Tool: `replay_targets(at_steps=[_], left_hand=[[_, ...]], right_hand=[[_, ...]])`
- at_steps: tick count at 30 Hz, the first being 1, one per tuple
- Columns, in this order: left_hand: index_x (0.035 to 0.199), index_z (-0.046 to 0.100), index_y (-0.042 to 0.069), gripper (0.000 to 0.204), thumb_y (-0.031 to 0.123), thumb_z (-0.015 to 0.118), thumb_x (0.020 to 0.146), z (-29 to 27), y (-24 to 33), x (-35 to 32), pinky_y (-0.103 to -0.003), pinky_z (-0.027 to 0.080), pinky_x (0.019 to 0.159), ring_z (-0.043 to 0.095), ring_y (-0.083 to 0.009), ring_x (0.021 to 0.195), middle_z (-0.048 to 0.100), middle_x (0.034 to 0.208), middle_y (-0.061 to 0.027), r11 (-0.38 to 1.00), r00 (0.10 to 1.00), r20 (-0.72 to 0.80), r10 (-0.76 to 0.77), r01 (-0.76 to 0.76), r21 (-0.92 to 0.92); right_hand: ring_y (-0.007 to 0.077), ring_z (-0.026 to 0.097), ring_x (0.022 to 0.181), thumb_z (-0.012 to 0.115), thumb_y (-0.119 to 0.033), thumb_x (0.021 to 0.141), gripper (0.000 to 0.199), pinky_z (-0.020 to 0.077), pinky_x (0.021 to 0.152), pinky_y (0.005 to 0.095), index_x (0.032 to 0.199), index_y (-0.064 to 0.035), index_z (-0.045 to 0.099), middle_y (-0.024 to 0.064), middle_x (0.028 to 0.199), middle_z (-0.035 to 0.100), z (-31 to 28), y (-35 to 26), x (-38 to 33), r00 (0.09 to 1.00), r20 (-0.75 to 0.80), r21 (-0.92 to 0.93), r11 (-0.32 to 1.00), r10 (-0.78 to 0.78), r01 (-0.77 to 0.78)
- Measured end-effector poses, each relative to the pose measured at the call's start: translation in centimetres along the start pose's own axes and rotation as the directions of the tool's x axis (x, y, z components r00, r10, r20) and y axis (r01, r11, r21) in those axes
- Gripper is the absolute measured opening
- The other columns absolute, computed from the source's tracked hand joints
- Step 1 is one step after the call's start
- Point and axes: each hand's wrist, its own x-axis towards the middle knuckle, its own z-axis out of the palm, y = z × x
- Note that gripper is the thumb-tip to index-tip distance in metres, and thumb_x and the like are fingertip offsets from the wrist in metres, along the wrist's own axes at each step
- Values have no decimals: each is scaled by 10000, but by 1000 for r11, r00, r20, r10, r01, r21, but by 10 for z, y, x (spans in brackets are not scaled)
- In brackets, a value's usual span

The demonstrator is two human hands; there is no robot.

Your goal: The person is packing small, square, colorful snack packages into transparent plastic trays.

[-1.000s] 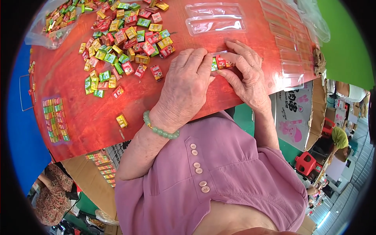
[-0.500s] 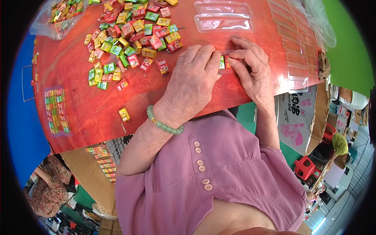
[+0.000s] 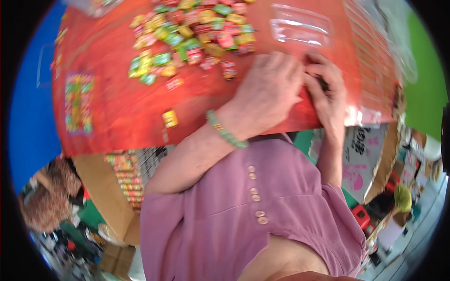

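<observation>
A loose pile of small red, yellow and green boxes [image 3: 197, 33] lies on the red table [image 3: 136, 110]. To the right of it, my left hand [image 3: 272, 89], with a green bead bracelet [image 3: 225, 129] at its wrist, bends its fingers down at the tabletop. Close beside it, my right hand [image 3: 326, 86] has thumb and fingers curled together. Whatever lies between the two hands is hidden by them and by blur. Just beyond the hands is a clear plastic tray [image 3: 300, 28]. A single red box [image 3: 228, 70] rests left of my left hand.
A filled block of small boxes [image 3: 79, 103] sits at the table's left. One yellow box [image 3: 169, 119] lies near the front edge. Clear trays [image 3: 370, 61] line the right side by a plastic bag [image 3: 398, 42]. Below stands a carton with packed rows [image 3: 126, 175]. A person [image 3: 49, 196] is at lower left.
The whole view has shifted, so the table and its things appear farther right and higher, and blurred. My hands stay close together; the small boxes seen between them before are now hidden.
</observation>
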Motion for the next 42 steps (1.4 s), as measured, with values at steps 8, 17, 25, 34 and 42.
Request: replay_targets(at_steps=[8, 17, 25, 34, 42], left_hand=[[974, 661, -7, 238, 176, 651, 822, 21, 2, 2, -402, 458, 814, 543, -279, 954, 584, 969, -110, 985, 993, -97, 68, -51, 166], [1051, 628, -32, 260, 160, 578, 883, -18, 10, -29, -401, 457, 823, 528, -278, 935, 547, 1000, -124, 984, 989, -147, 22, 5, 179], [1248, 600, -76, 412, 158, 672, 916, -121, -8, -87, -471, 463, 913, 540, -346, 1015, 558, 1163, -191, 897, 927, -285, -242, 326, 299], [1283, 628, -45, 390, 107, 726, 938, -202, -62, -164, -509, 495, 921, 554, -402, 1082, 578, 1184, -218, 415, 738, -555, -384, 675, 610], [1210, 682, -34, 307, 73, 718, 924, -201, -88, -172, -514, 504, 946, 579, -415, 1086, 636, 1199, -216, 278, 688, -625, -368, 724, 632]], right_hand=[[223, 636, 1161, 678, -14, 973, 180, 485, 1017, 333, 1148, -28, 717, 103, 1216, 706, -3, 12, -13, 999, 8, 9, 999, 36, -36], [141, 647, 1066, 619, 13, 1025, 196, 525, 926, 257, 1208, 18, 689, 90, 1248, 671, 8, -27, -18, 992, 80, 401, 908, 99, -123], [262, 600, 1265, 731, -76, 959, 233, 438, 1101, 398, 1180, -3, 718, 160, 1329, 661, 11, -74, -1, 996, 68, 202, 979, -52, 37], [215, 640, 1176, 711, 28, 946, 173, 536, 944, 306, 1118, 18, 714, 143, 1296, 658, 16, -65, -8, 977, 208, 194, 981, -39, -3], [238, 635, 1196, 694, -6, 959, 161, 477, 1022, 334, 1119, 8, 710, 144, 1282, 672, 20, -64, -9, 960, 279, 144, 988, 7, -49]])
